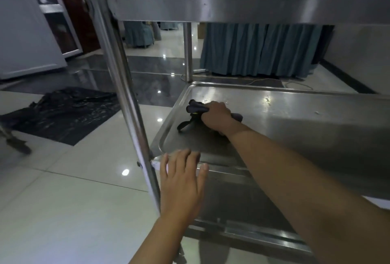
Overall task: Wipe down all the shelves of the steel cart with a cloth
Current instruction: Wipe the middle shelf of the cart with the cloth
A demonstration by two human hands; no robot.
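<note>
The steel cart fills the view, with its top shelf overhead, a middle shelf and a bottom shelf below. My right hand reaches onto the far left part of the middle shelf and grips a bunched dark blue cloth, pressing it on the steel. A loose end of the cloth trails toward the shelf's left rim. My left hand rests with straight fingers on the near left corner of the middle shelf, beside the cart's front left post.
A black plastic sheet lies on the glossy tiled floor to the left. A table with a blue pleated skirt stands behind the cart, and people stand at it. A white cable runs along the floor. Doors are at the left.
</note>
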